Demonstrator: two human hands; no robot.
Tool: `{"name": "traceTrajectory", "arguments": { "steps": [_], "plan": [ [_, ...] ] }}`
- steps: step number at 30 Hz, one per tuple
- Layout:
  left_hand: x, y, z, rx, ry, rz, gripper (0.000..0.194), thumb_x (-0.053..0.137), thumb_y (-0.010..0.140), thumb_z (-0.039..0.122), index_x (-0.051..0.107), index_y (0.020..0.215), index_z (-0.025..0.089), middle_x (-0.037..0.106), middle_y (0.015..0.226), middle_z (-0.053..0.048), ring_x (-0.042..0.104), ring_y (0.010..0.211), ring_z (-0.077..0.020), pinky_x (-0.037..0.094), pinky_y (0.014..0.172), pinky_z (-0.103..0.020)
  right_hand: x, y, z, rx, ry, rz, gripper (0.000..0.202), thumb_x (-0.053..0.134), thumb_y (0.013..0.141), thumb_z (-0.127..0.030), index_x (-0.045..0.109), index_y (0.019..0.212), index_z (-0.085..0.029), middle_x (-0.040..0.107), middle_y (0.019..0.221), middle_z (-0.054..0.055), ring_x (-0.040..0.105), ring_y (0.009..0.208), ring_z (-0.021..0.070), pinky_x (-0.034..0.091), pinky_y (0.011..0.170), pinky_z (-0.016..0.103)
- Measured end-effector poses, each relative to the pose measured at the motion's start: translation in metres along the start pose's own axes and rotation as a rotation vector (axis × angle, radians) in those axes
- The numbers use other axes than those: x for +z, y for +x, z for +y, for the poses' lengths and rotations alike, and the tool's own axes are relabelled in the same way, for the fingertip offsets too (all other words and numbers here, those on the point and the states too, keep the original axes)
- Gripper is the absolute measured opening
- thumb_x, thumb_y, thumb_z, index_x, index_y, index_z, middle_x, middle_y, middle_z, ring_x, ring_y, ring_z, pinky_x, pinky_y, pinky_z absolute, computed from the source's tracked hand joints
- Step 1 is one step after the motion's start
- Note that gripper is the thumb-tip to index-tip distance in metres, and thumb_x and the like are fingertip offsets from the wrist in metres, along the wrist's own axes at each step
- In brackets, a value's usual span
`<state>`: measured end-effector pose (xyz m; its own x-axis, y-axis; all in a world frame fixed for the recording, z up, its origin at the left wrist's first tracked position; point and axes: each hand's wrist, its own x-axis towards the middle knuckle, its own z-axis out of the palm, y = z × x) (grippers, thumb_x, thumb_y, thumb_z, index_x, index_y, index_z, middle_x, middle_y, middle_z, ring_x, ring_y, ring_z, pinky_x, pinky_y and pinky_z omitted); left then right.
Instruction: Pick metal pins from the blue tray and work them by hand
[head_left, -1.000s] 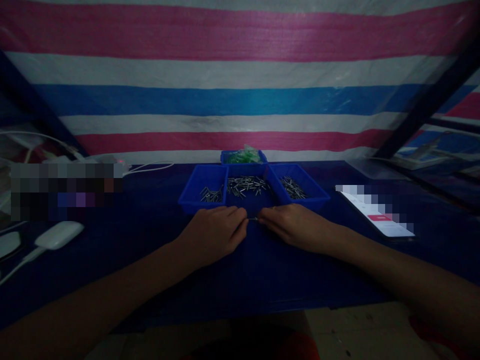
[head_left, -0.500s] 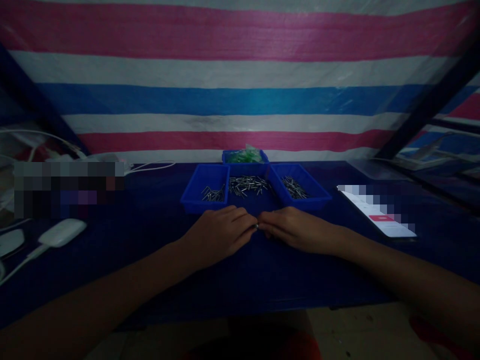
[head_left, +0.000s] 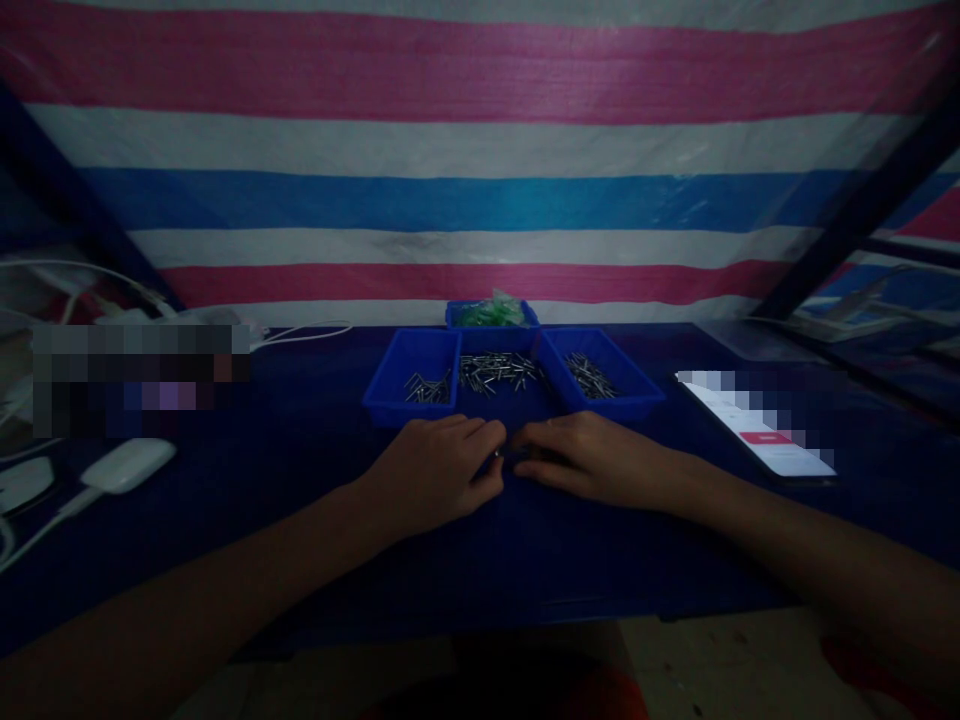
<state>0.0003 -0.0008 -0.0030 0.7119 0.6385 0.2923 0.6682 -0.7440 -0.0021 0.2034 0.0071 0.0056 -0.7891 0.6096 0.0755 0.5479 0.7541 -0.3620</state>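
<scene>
My left hand (head_left: 442, 465) is closed in a pinch. A tiny shiny metal piece (head_left: 496, 455) shows between its thumb and forefinger; its exact kind is too small to make out. Just right of it, my right hand (head_left: 585, 455) has its thumb and fingers apart, with a dark gap between them and nothing visible held. Beyond the hands, thin metal pins (head_left: 497, 371) lie in a heap. Blue trays flank the heap: the left tray (head_left: 397, 365) holds some pins at its near right corner, and the right tray (head_left: 626, 370) holds more along its left side.
Behind the heap stands a small blue bin with green plastic bags (head_left: 491, 312). A lit phone (head_left: 757, 425) lies on the dark blue table (head_left: 480, 560) at right. White chargers (head_left: 129, 465) and cables are at left. A striped sheet (head_left: 480, 200) hangs behind.
My right thumb and fingers have spread apart and come away from the small metal piece. My left hand keeps its pinch and has shifted slightly left.
</scene>
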Motion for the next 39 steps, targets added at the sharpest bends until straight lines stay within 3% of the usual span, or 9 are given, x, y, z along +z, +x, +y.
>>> {"name": "traceTrajectory", "arguments": {
  "steps": [10, 17, 25, 35, 39],
  "plan": [
    [0.0041, -0.0008, -0.0025, -0.03, 0.043, -0.008, 0.015, 0.041, 0.085, 0.028, 0.052, 0.082, 0.018, 0.059, 0.074, 0.0, 0.056, 0.07, -0.0136, 0.04, 0.058, -0.024, 0.0007, 0.0016, 0.0011, 0.048, -0.121, 0.049, 0.022, 0.035, 0.09, -0.027, 0.051, 0.08, -0.016, 0.054, 0.066, 0.001, 0.051, 0.059, 0.0101, 0.035, 0.056, 0.023],
    [0.0024, 0.0, -0.003, -0.061, 0.068, -0.02, 0.016, 0.039, 0.085, 0.026, 0.053, 0.081, 0.018, 0.059, 0.071, 0.0, 0.056, 0.067, -0.0135, 0.039, 0.057, -0.024, -0.0014, 0.0016, 0.0012, 0.092, -0.153, 0.101, 0.022, 0.035, 0.09, -0.027, 0.052, 0.083, -0.016, 0.055, 0.067, 0.001, 0.051, 0.058, 0.0103, 0.035, 0.056, 0.023],
    [0.0013, 0.0002, -0.0015, -0.064, 0.056, 0.031, 0.017, 0.039, 0.086, 0.026, 0.053, 0.084, 0.018, 0.059, 0.075, 0.0, 0.057, 0.072, -0.0139, 0.041, 0.06, -0.025, -0.001, 0.0008, 0.005, 0.076, -0.165, 0.174, 0.021, 0.039, 0.089, -0.026, 0.056, 0.092, -0.015, 0.058, 0.08, 0.004, 0.053, 0.072, 0.0131, 0.039, 0.067, 0.026],
    [0.003, -0.003, -0.002, 0.183, 0.087, 0.163, 0.014, 0.04, 0.087, 0.023, 0.053, 0.09, 0.018, 0.058, 0.076, 0.002, 0.055, 0.071, -0.0112, 0.04, 0.059, -0.023, 0.0036, 0.0008, 0.0065, -0.004, -0.202, 0.081, 0.016, 0.043, 0.087, -0.022, 0.057, 0.085, -0.014, 0.054, 0.075, 0.003, 0.052, 0.068, 0.0122, 0.04, 0.063, 0.025],
    [0.0036, -0.0017, -0.0024, 0.147, 0.098, 0.151, 0.016, 0.038, 0.088, 0.025, 0.053, 0.086, 0.018, 0.058, 0.075, 0.002, 0.055, 0.07, -0.012, 0.039, 0.058, -0.024, 0.0043, 0.0006, 0.0072, 0.007, -0.215, 0.08, 0.016, 0.042, 0.087, -0.021, 0.057, 0.086, -0.015, 0.056, 0.076, 0.004, 0.053, 0.069, 0.0125, 0.041, 0.064, 0.025]
  ]
}}
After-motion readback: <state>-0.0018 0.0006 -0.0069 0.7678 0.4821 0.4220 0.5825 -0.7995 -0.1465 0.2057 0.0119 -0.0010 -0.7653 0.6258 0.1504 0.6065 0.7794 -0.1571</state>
